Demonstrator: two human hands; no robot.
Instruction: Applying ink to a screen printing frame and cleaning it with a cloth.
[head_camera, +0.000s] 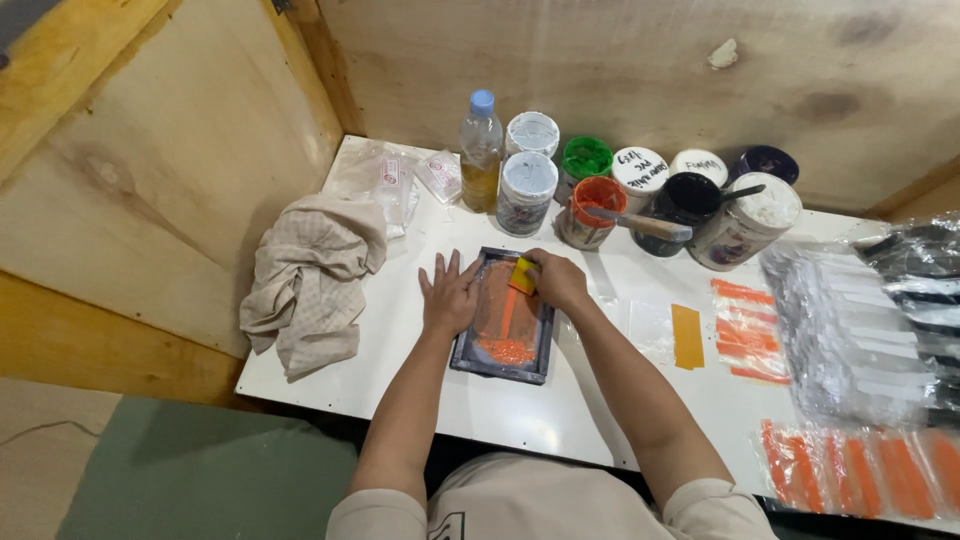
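Observation:
A small dark-framed printing screen (467, 357) lies flat on the white table (400, 385), smeared with orange ink (506, 350) that pools near its front end. My left hand (448, 295) presses flat, fingers spread, on the frame's left side. My right hand (555, 279) grips a small yellow squeegee (523, 274) at the screen's far right corner, its edge resting on the mesh.
Several paint tubs stand along the back wall: an orange tub (590, 211) with a wooden-handled tool, green (584, 158), black (684, 199), white. A plastic bottle (480, 152) stands left of them. A crumpled cloth (312, 280) lies left. Orange-printed strips (745, 330) and clear bags (845, 330) lie right.

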